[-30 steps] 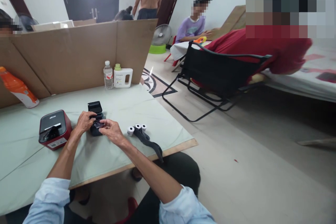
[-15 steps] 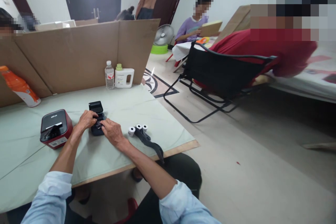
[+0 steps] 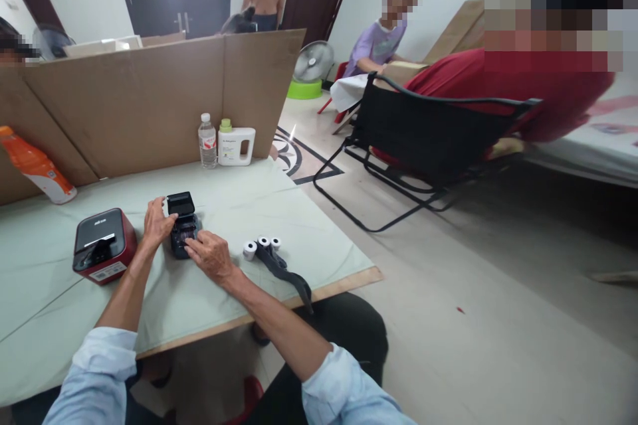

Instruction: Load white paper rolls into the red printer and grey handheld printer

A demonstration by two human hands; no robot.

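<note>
A small black printer (image 3: 182, 222) with its lid raised stands on the pale green table (image 3: 259, 206). My left hand (image 3: 157, 222) rests against the printer's left side, fingers up by the lid. My right hand (image 3: 212, 255) touches its near right edge with the fingertips at the open compartment. Three small white paper rolls (image 3: 260, 245) lie just right of my right hand, beside a black strap (image 3: 289, 275) that hangs over the table edge.
A red and black label printer (image 3: 102, 246) sits to the left. A water bottle (image 3: 207, 141), a white jug (image 3: 235, 144) and an orange bottle (image 3: 34, 169) stand by a cardboard screen (image 3: 149, 96). A black folding chair (image 3: 423, 139) and other people are to the right.
My left hand has slid from the top of the black printer to its left side. My right hand has drawn slightly back toward the near edge. The view has shifted a little.
</note>
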